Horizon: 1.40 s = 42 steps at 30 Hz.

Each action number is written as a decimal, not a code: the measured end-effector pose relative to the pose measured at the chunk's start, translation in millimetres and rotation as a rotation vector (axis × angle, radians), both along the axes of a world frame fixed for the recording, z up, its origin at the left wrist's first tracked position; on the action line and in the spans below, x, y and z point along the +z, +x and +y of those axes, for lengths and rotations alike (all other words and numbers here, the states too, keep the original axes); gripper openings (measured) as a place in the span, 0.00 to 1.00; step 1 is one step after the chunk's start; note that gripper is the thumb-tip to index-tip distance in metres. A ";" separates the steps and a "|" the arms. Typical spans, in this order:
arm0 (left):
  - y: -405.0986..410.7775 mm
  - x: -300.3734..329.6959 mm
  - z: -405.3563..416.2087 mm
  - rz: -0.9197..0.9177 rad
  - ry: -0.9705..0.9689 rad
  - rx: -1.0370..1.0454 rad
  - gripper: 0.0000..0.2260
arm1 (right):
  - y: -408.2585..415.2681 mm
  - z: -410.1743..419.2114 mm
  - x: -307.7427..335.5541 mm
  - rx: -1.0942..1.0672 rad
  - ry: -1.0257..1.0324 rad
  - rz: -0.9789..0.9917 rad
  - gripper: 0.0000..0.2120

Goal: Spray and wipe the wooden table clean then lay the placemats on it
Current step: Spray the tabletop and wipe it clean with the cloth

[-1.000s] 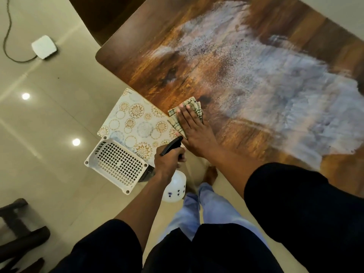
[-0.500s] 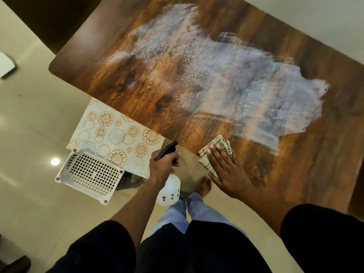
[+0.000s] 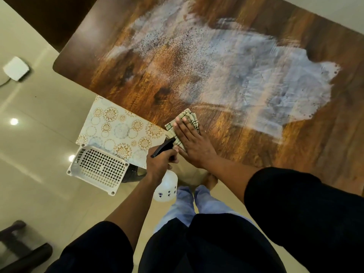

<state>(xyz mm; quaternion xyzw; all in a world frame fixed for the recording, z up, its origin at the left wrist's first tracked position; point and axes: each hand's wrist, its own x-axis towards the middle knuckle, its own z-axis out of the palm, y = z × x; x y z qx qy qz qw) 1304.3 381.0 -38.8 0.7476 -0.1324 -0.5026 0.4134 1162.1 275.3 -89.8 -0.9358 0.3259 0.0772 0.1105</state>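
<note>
The right hand lies flat, fingers spread, pressing the folded cloth onto the wooden table at its near edge, to wipe; the left hand is wrapped around the spray bottle just off that edge, ready; the placemats wait below that edge, apparently on the white stool.

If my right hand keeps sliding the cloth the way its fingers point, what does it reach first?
Probably bare wood first, then the wet, whitish spray patch on the table. The right hand lies flat on the cloth, and nothing stands in that line.
</note>
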 end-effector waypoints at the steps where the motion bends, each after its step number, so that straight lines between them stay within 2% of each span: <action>1: -1.6 1.6 2.0 -0.002 0.001 -0.027 0.07 | -8.2 3.7 -1.0 -0.001 0.002 -0.008 0.37; 6: -21.6 8.2 -0.2 0.019 0.027 -0.152 0.09 | -85.2 24.5 -7.0 0.009 -0.027 -0.032 0.36; 9: -44.1 9.5 -9.3 0.066 0.047 -0.271 0.04 | -145.6 40.7 -6.0 -0.061 -0.025 -0.026 0.36; 13: -79.6 8.4 -24.0 0.113 0.084 -0.372 0.13 | -229.2 79.0 -3.0 -0.363 -0.041 -0.009 0.36; 17: -106.6 12.3 -37.2 0.128 0.065 -0.472 0.07 | -284.8 103.8 -0.7 -0.618 -0.024 0.055 0.36; 21: -127.6 16.2 -49.7 0.121 0.029 -0.572 0.02 | -276.5 106.1 -4.5 -0.707 -0.001 0.062 0.37; 23: -133.7 14.6 -54.1 0.108 0.014 -0.575 0.04 | -257.2 103.0 -8.9 -0.722 0.010 0.034 0.37; 26: -136.6 12.2 -59.3 0.088 0.014 -0.568 0.02 | -214.9 87.4 -10.9 -0.618 0.026 -0.023 0.36; 29: -135.0 12.0 -64.7 0.051 0.031 -0.525 0.05 | -168.7 67.9 -8.3 -0.463 -0.007 -0.073 0.35; 32: -132.0 16.3 -69.1 0.010 0.029 -0.539 0.04 | -153.1 56.5 -9.0 -0.402 -0.013 -0.085 0.34; 37: -133.9 21.6 -76.3 -0.013 0.039 -0.594 0.07 | -183.0 56.4 -16.9 -0.405 0.020 -0.090 0.36; 42: -154.9 23.5 -86.7 0.012 0.021 -0.675 0.05 | -251.7 61.3 -14.0 -0.639 0.001 -0.058 0.36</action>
